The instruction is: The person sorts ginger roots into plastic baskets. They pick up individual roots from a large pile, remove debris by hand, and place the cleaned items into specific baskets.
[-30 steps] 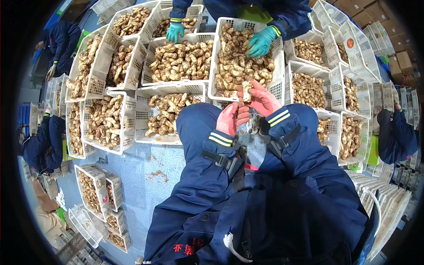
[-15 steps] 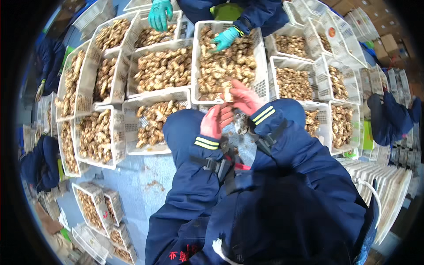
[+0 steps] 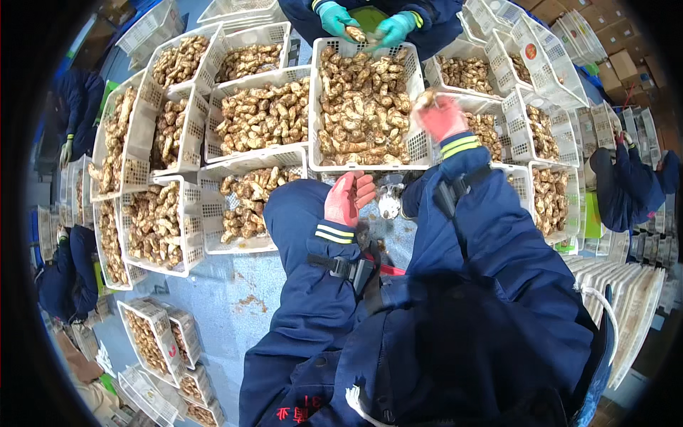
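Note:
My right hand, in a pink glove and smeared by motion, is raised by the right rim of the middle crate. A brownish mushroom shows at its fingertips. My left hand, also pink-gloved, stays low before the crate's near edge, palm turned up and fingers curled. Something small and dark shows between its thumb and fingers, too unclear to name. Thick pale-brown mushrooms fill the white crate. Across from me, a co-worker's teal-gloved hands hold a mushroom.
More white crates of mushrooms stand left and right. Stacked white crates rise by my right side. Smaller filled crates sit on the blue floor, which has brown dirt. Other people work at both sides.
My right hand has left my left hand and swung up and right with a mushroom. The co-worker's hands have come together at the crate's far edge, with a mushroom between them.

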Demonstrator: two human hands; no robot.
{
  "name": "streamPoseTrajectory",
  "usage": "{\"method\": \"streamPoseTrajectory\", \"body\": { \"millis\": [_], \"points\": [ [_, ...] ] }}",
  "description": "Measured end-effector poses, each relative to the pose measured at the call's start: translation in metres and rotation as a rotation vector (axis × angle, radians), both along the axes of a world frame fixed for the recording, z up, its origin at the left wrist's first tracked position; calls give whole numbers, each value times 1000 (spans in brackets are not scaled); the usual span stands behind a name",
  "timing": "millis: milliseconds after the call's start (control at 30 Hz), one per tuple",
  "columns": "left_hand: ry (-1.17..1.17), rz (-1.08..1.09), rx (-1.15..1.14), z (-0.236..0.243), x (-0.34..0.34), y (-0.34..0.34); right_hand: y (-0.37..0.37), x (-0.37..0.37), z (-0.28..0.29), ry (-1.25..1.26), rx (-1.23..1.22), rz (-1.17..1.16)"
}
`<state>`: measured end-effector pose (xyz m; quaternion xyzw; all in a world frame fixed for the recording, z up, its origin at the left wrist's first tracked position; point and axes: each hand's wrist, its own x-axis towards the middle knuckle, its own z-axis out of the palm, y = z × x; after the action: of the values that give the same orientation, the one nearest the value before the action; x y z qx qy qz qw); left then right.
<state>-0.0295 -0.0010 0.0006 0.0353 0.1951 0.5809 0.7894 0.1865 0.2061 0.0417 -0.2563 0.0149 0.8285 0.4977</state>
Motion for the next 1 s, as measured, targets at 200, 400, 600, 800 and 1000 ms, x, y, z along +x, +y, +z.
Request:
{"method": "streamPoseTrajectory", "body": {
  "millis": [200, 400, 600, 800, 1000],
  "points": [
    [-65, -6, 32, -5, -2, 3, 43, 4, 1, -383, 80, 1],
    [71, 87, -139, 11, 1, -9, 40, -58, -41, -2046, 715, 894],
    [209, 100, -225, 32, 13, -7, 37, -72, -115, -2540, 1260, 1072],
    [208, 79, -208, 44, 26, 10, 55, -46, -100, -2583, 996, 871],
    [607, 227, -9, 56, 16, 19, -36, -72, 16, -826, 557, 258]
  ]
}}
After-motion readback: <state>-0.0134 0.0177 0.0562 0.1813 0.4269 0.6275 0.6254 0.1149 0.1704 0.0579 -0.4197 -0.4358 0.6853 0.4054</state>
